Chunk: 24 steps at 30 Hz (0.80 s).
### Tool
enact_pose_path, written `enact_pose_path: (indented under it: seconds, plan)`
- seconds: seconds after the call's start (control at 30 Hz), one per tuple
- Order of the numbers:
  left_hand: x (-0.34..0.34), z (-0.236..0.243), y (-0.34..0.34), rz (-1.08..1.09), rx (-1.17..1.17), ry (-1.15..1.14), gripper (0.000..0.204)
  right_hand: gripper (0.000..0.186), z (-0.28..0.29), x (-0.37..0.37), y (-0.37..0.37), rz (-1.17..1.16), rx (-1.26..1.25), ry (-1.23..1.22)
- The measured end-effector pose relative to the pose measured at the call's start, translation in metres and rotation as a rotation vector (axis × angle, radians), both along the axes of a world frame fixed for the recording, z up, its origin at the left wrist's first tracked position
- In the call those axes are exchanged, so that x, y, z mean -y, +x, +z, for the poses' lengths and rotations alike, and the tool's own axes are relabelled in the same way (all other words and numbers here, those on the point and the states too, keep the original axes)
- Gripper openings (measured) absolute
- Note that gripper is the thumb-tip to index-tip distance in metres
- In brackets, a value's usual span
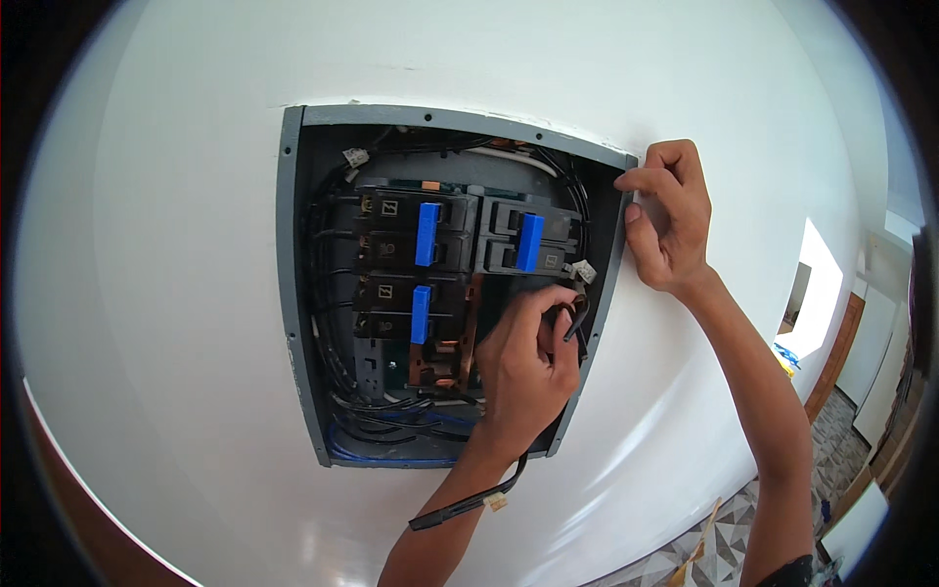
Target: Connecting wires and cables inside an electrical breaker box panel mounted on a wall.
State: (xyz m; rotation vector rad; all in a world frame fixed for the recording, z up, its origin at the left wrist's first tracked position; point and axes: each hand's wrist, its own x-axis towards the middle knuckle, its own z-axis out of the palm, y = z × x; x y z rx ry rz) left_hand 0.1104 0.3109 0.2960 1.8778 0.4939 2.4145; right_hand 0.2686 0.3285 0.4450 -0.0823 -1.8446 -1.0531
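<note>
Breaker panel (pixel 293 293) sits recessed in white wall (pixel 176 293), hallway at right

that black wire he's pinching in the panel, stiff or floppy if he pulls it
Probably semi-stiff: where the left hand pinches the black wire, it holds a tight bent loop rather than going limp. Its loose tail below the breaker panel sticks out nearly straight, hinting at a springy core. It looks light, and its smooth jacket may slip between the fingers.
</note>
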Motion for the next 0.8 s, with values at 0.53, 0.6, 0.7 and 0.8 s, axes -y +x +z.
enact_pose_path:
  seconds: [0.53, 0.6, 0.7, 0.8]
  plan:
    - [-0.01, -0.005, 0.005, -0.023, 0.095, 0.01, 0.014, 0.02, -0.042, 0.041, 0.0, -0.132, -0.032, -0.312]
    - [-0.011, -0.005, 0.005, -0.036, 0.104, -0.004, 0.013, 0.021, -0.05, 0.043, -0.002, -0.152, -0.061, -0.313]
    - [-0.011, -0.006, 0.007, -0.112, 0.148, -0.06, 0.013, 0.023, -0.051, 0.045, -0.007, -0.182, -0.095, -0.288]
    - [-0.013, -0.007, 0.008, -0.199, 0.196, -0.091, 0.014, 0.025, -0.042, 0.05, -0.011, -0.265, -0.086, -0.317]
